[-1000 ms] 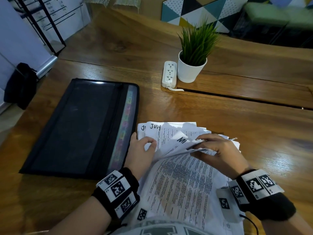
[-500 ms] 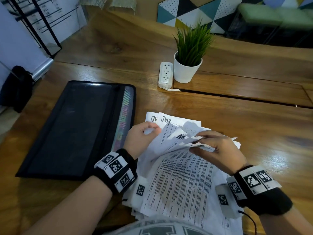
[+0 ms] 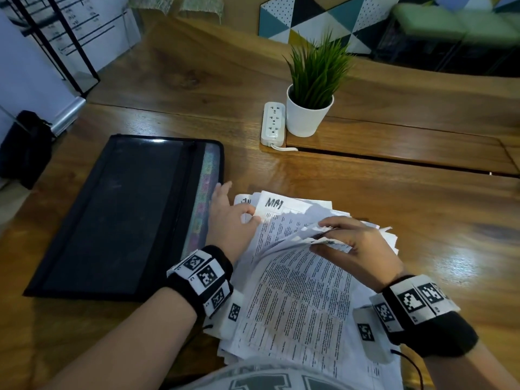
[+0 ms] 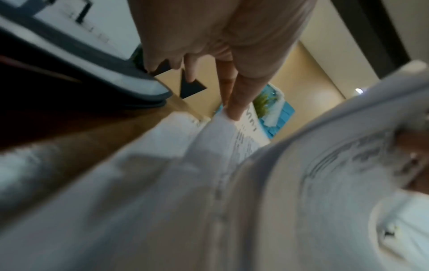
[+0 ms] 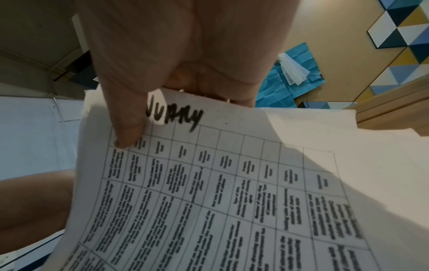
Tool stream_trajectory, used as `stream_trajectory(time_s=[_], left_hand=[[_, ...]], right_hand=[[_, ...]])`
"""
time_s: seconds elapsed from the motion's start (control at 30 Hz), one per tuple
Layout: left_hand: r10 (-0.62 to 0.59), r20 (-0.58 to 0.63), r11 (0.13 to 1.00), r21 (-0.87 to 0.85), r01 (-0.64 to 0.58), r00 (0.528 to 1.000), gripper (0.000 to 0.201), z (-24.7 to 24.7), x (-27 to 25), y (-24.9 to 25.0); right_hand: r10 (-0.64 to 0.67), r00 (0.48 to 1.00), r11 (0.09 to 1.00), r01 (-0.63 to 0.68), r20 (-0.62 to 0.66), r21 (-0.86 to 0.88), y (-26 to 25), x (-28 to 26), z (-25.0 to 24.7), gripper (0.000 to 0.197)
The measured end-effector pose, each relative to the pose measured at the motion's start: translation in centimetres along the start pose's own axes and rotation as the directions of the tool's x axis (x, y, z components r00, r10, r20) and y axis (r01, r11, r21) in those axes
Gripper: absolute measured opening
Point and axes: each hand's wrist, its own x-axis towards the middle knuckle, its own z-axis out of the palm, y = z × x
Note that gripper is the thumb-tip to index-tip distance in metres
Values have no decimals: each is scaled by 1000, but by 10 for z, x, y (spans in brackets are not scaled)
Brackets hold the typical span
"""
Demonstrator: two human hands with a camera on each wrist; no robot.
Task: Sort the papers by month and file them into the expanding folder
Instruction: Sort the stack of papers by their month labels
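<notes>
A loose stack of printed papers (image 3: 298,299) lies on the wooden table in front of me. At its far end a sheet marked MAY (image 3: 281,205) shows on top. My left hand (image 3: 250,216) pinches the stack's far left corner between thumb and finger, as the left wrist view shows at the sheet's edge (image 4: 232,113). My right hand (image 3: 323,235) grips several sheets bent upward from the stack; in the right wrist view its thumb (image 5: 125,132) presses a table sheet marked January (image 5: 209,183). The black expanding folder (image 3: 121,215) lies flat to the left, its coloured tabs beside my left hand.
A white power strip (image 3: 273,123) and a potted plant (image 3: 309,108) stand at the back of the table by a raised wooden ledge (image 3: 394,144). A black bag (image 3: 25,147) sits on the floor at far left. Bare wood shows to the right of the papers.
The July sheet that lay on top at the far end has been moved aside by my left hand, and the MAY sheet now shows. My right hand keeps holding the bent sheets.
</notes>
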Motion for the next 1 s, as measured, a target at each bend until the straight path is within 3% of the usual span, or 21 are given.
stream_trajectory(time_s=[0.07,0.2,0.27,0.37,0.47,0.53,0.6,0.73,0.9,1.0], left_hand=[[61,-3,998,-24,-61,998,10,1,-1,-1],[148,75,951,-286,-121,986,63,4,-5,-3],[194,153,948,-282,-146,969,59,6,-6,-6],[139,384,926,-376,17,913,24,8,-9,-1],[71,491,866,-462,191,868,32,7,-12,1],[79,451,879,-452,151,889,24,7,-10,2],[40,383,902,-412,132,923,34,10,-8,0],[-43,336,919,-356,169,941,15,15,-5,1],[-79,269,919,-352,174,960,16,18,-3,2],[-66,255,920,-358,158,965,29,21,0,-3]], right_hand=[[1,1000,1000,-1,-5,11,0,-1,0,55],[29,1000,999,-29,-5,12,-1,-1,1,46],[52,999,998,-52,4,27,-1,-1,1,40],[29,1000,999,-30,7,37,1,-1,3,36],[47,999,999,-47,19,5,2,-2,4,44],[63,998,998,-63,17,-1,4,-2,4,51],[61,998,998,-61,20,-5,4,-3,3,52],[54,998,999,-54,18,6,2,-4,0,44],[48,999,998,-48,7,36,-1,-7,-3,34],[54,998,998,-55,11,27,-1,-9,-4,43]])
